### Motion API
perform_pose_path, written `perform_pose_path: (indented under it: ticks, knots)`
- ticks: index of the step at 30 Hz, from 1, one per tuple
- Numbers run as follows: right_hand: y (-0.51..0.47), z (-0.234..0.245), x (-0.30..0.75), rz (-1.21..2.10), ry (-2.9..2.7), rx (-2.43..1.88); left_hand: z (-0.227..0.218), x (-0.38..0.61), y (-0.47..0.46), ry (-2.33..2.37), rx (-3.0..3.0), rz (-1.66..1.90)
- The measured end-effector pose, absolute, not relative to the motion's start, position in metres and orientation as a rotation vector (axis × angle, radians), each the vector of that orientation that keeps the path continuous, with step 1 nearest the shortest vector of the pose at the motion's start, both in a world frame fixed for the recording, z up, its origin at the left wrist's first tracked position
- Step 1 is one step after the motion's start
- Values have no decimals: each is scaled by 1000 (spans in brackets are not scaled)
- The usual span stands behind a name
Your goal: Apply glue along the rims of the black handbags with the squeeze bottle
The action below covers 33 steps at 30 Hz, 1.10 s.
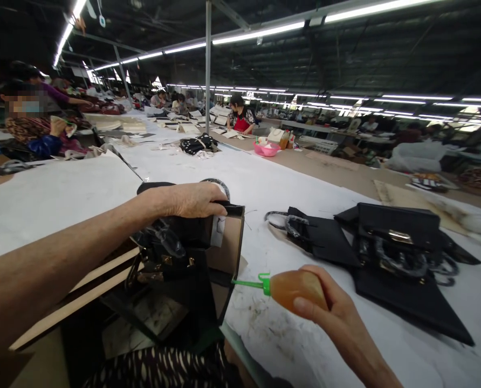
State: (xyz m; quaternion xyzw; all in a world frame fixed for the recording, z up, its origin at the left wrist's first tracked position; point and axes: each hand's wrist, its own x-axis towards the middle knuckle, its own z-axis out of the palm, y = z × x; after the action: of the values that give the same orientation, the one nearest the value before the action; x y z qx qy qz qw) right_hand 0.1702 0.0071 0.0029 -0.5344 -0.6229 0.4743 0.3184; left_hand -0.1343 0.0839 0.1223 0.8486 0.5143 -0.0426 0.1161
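Note:
My right hand (325, 302) is wrapped round a glue bottle (295, 288) of amber liquid with a green cap and a thin green nozzle. The nozzle tip meets the edge of a black handbag (192, 237), which stands open with its beige inside showing. My left hand (202, 199) grips the bag's upper edge from above, fingers curled over the rim. A plastic-wrapped handle (218, 186) loops up behind that hand. Gold-coloured fittings show on the bag's near face. Part of the bag is hidden behind my left forearm.
Several black bag pieces (394, 248) with wrapped handles lie on the white-covered table (260, 334) at right. A pink basin (267, 149) and a dark patterned bundle (199, 144) are farther back. Co-workers sit at the left and at the far side.

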Motion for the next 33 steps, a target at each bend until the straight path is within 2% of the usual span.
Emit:
perform_pose_path:
  ticks: [5, 12, 21, 33]
  knots:
    - [28, 2, 176, 1202, -1535, -1349, 134, -113, 98, 1607, 2733, -123]
    - [49, -14, 185, 1260, -1447, -1292, 87, -96, 105, 1666, 2900, -125]
    - [63, -31, 184, 1273, -1440, -1275, 79, -98, 107, 1714, 2742, -150]
    - [87, -40, 175, 1120, -1524, -1333, 72, -99, 97, 1747, 2714, -118]
